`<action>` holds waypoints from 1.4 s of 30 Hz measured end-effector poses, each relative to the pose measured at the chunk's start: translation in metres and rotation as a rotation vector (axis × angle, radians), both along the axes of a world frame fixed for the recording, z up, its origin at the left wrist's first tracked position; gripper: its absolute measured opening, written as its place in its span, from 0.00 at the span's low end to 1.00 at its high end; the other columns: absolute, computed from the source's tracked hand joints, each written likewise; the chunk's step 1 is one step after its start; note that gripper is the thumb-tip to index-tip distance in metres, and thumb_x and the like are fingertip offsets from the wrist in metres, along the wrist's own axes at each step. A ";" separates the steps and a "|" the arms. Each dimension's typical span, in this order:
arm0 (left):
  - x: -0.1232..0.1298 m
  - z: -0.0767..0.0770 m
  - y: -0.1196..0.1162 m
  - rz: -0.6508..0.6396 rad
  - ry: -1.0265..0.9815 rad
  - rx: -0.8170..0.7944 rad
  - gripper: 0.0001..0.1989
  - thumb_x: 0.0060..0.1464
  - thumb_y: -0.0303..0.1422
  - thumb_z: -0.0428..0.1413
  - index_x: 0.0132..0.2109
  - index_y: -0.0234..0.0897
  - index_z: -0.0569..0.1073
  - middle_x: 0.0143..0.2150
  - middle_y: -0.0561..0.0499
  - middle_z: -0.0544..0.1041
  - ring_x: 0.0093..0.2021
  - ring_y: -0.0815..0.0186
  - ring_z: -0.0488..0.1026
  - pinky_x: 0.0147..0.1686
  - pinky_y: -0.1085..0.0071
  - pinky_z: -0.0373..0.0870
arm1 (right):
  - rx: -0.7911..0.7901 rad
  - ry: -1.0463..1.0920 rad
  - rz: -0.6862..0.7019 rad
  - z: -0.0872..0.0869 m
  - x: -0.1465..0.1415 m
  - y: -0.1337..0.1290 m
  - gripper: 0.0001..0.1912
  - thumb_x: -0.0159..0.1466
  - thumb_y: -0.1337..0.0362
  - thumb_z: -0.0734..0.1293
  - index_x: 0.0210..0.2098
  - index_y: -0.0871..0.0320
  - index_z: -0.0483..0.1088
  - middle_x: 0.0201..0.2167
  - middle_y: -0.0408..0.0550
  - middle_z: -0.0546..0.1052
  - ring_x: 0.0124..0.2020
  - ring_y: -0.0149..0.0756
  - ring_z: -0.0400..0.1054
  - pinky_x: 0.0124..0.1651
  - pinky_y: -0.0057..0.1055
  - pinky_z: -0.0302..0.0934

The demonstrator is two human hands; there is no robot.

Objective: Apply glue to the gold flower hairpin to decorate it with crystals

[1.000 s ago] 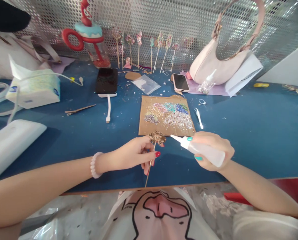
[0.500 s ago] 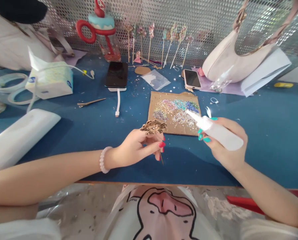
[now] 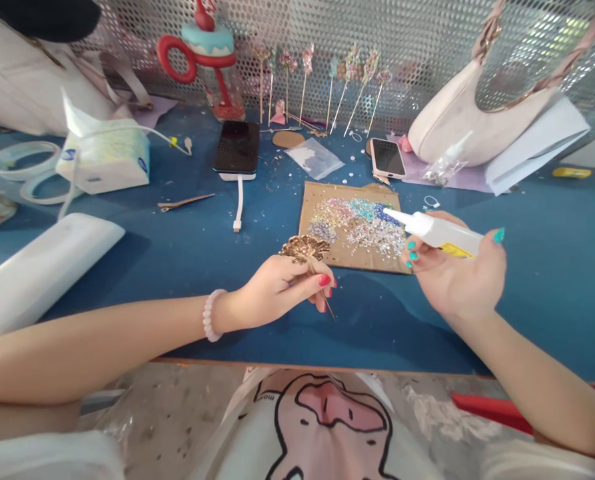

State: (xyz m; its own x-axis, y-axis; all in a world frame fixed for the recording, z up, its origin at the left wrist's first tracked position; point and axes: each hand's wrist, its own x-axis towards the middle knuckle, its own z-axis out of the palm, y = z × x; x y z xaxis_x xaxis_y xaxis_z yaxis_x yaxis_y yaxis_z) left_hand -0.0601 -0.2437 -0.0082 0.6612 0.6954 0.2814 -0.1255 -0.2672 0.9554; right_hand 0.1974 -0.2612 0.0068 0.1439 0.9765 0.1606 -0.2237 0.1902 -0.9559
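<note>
My left hand (image 3: 282, 290) is closed round the thin stem of a gold metal flower (image 3: 306, 249), its petals facing up just above my fingers. In my right hand (image 3: 460, 283) lies a white glue bottle (image 3: 447, 235) with a long nozzle pointing left. The right fingers curl behind the bottle and the thumb is lifted off it. Beneath and behind the nozzle tip is a cardboard piece (image 3: 334, 257) covered with small rhinestones (image 3: 377, 237) sorted in patches of pink, turquoise, blue and silver.
Tweezers (image 3: 184, 203), a black phone (image 3: 237, 148) with a white cable and a small plastic bag (image 3: 316, 159) lie beyond my hands. Decorated sticks (image 3: 304, 80) stand along the mesh at the back. A tissue pack (image 3: 110, 160) is at left, a white handbag (image 3: 447, 127) at right.
My right hand has turned palm up and its thumb has come off the bottle, showing a yellow label. The nozzle now points more level. My left hand has barely moved.
</note>
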 end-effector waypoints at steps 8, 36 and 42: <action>-0.002 0.000 0.001 0.011 0.025 0.055 0.16 0.64 0.36 0.49 0.32 0.30 0.71 0.28 0.49 0.75 0.24 0.73 0.76 0.28 0.79 0.75 | -0.036 0.071 -0.117 -0.004 0.012 0.016 0.12 0.56 0.59 0.66 0.40 0.48 0.72 0.36 0.45 0.77 0.38 0.38 0.70 0.35 0.35 0.64; -0.003 0.000 0.006 0.160 0.081 0.199 0.14 0.58 0.35 0.57 0.26 0.33 0.72 0.20 0.55 0.69 0.18 0.75 0.65 0.19 0.79 0.64 | -0.049 -0.012 -0.129 -0.008 0.022 0.029 0.11 0.57 0.64 0.68 0.38 0.40 0.71 0.50 0.33 0.74 0.41 0.35 0.68 0.38 0.37 0.64; -0.004 0.003 0.007 0.228 0.157 0.371 0.16 0.58 0.39 0.57 0.25 0.35 0.73 0.20 0.53 0.71 0.22 0.71 0.65 0.24 0.76 0.64 | -0.045 0.003 -0.128 -0.005 0.020 0.027 0.12 0.55 0.65 0.69 0.37 0.43 0.72 0.49 0.34 0.74 0.39 0.34 0.68 0.37 0.36 0.63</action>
